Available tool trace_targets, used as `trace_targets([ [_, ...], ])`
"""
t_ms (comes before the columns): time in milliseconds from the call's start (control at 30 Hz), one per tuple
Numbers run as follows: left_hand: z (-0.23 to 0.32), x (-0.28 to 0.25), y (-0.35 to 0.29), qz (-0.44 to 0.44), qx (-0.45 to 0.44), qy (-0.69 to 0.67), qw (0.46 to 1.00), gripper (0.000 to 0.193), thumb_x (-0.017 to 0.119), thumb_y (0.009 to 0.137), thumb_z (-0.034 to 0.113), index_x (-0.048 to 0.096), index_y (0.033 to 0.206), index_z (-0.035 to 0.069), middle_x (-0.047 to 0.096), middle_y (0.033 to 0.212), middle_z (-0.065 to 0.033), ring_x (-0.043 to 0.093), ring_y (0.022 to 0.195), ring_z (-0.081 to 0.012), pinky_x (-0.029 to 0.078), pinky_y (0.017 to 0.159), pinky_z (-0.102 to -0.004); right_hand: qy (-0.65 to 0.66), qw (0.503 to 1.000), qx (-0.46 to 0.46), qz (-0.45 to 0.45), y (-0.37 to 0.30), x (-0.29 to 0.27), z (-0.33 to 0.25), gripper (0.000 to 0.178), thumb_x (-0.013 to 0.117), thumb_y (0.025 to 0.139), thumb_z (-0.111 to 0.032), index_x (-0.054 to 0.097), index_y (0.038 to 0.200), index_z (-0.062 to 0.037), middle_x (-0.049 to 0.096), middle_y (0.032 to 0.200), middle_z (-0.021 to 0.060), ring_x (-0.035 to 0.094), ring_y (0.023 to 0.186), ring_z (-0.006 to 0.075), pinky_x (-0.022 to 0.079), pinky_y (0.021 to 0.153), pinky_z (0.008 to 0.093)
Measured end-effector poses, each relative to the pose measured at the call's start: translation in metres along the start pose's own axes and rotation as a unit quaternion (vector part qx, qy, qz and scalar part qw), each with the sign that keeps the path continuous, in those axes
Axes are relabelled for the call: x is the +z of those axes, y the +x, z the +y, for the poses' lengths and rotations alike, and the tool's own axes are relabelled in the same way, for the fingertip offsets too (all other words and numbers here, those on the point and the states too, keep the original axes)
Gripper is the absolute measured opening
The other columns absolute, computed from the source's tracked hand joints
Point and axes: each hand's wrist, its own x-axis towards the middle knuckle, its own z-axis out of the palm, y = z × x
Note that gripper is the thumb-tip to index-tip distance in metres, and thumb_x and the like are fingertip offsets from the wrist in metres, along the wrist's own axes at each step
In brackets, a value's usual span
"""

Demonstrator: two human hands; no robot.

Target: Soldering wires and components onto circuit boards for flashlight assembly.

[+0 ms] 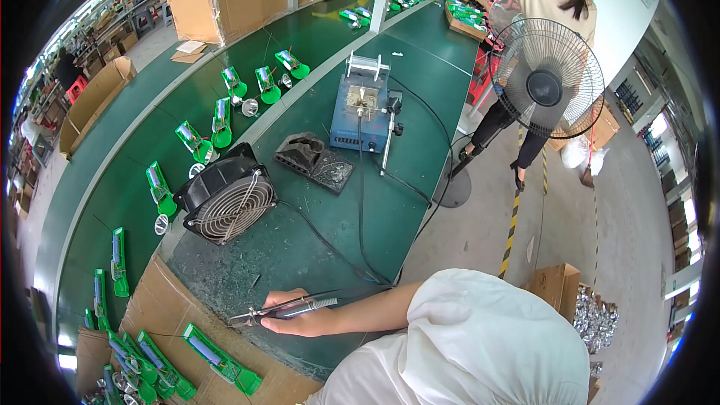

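Hands: one hand [300,316] in the lower centre of the frame wraps its fingers around a soldering iron [289,307]; which hand it is I cannot tell, and no other hand of the person shows.
Iron: slim metal barrel, tip pointing left and low over the cardboard sheet [157,292], probably held pen-like for control.
Green part [221,360]: long flat plastic piece on the cardboard, lower left, just below the tip.
Cable [360,202]: black, running up to the blue soldering station [360,116] at upper centre.
Small fan [229,196]: black housing, wire grille, tilted toward the work, likely for fumes.
Bench [420,75]: dark green, smooth, curved by the lens.
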Motion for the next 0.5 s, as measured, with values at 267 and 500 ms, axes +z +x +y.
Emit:
trace_targets([
  [267,-0.007,-0.008,-0.01,0.115,0.015,0.052,0.992,0.022,0.048,0.09,0.026,0.065,0.095,0.013,0.059,0.104,-0.0119,0.057,0.094,-0.0283,0.049,0.073,-0.042,0.013,0.999,0.038,-0.002,0.002,0.002,-0.007,0.016,0.064,0.08,-0.016,0.054,0.079,-0.0035,0.052,0.063,0.0011,0.045,0.057,0.0059,0.038,0.051,0.0255],
  [500,0.049,-0.057,-0.084,-0.025,-0.06,-0.525,0.849,0.013,0.055,0.082,0.012,0.063,0.084,0.003,0.059,0.07,-0.0026,0.053,0.066,-0.0121,0.042,0.061,-0.0258,-0.076,0.996,0.038,-0.037,-0.008,0.003,0.008,0.01,0.062,0.082,-0.009,0.057,0.087,-0.0024,0.061,0.071,0.0053,0.058,0.062,0.0085,0.047,0.055,0.0241],
])
